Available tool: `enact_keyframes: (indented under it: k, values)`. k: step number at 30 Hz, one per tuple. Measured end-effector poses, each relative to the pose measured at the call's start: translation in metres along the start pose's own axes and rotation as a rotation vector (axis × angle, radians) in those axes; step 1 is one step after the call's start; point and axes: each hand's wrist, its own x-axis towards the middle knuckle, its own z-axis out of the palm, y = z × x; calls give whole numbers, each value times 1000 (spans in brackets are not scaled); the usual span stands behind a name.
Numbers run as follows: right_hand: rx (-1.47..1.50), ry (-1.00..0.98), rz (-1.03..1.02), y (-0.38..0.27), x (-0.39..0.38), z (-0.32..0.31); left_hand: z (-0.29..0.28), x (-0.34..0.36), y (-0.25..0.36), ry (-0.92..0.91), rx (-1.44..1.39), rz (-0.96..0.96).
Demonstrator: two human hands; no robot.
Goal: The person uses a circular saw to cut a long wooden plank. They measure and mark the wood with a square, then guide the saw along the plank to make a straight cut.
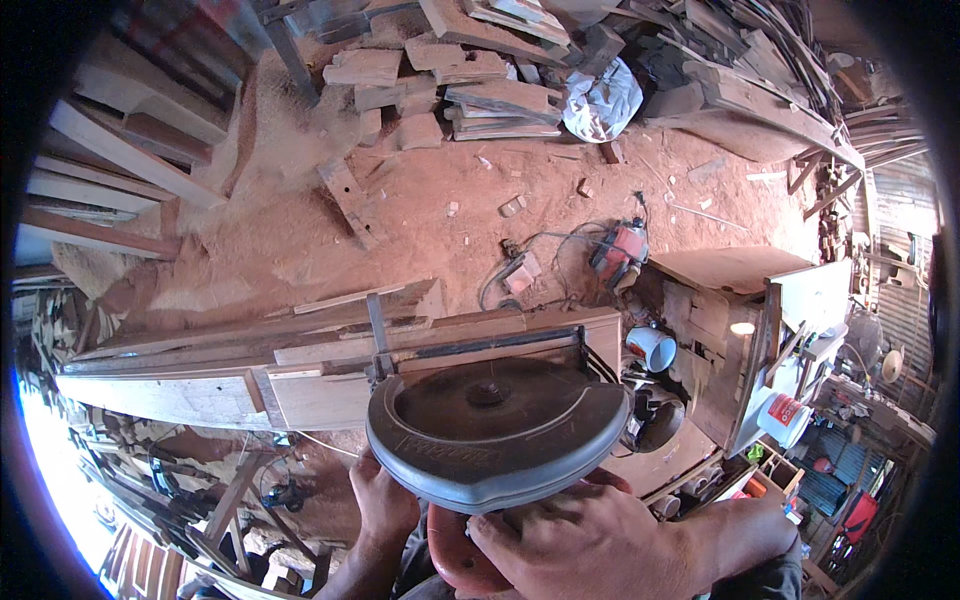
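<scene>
A circular saw [500,480] with a dark rounded guard, grey rim and reddish body fills the lower middle, tilted towards me. Wrapped over its reddish body is my right hand [595,535], closed, its thumb towards the middle. My left hand [385,500] grips the saw's left side, with most of its fingers hidden behind the guard. Beyond the guard a narrow metal bar [376,325] sticks up at the saw's far left. The saw is over or against long pale wooden boards [320,400]; whether it touches them I cannot tell. Its cutting edge is hidden.
Two corded power tools, one red planer-like machine [622,252], lie on the sawdust-covered floor [420,220]. Stacked timber [505,105] and a white sack [602,100] are at the back. A bucket [652,348] and wooden cabinet [710,340] stand right. Planks [130,155] lean left.
</scene>
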Motion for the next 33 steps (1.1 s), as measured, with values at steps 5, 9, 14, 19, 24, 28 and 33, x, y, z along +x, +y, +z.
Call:
enact_keyframes:
  k: [5,9,14,19,24,28,33]
  values:
    - [-18,78,-17,11,-12,-6,23,-3,6,3,53,23]
    - [91,37,23,19,-22,-6,34,-6,-1,2,-55,5]
    - [72,22,14,24,-27,-11,42,-7,6,-6,51,14]
    - [81,-44,102,24,-36,-9,43,-10,-4,-30,47,17]
    - [84,193,111,27,-35,2,55,-8,-8,4,-101,-22]
    - [104,102,128,29,-41,-4,53,-8,-20,-20,-95,-11]
    - [146,70,111,35,-43,-9,55,-8,-22,-34,-146,-23]
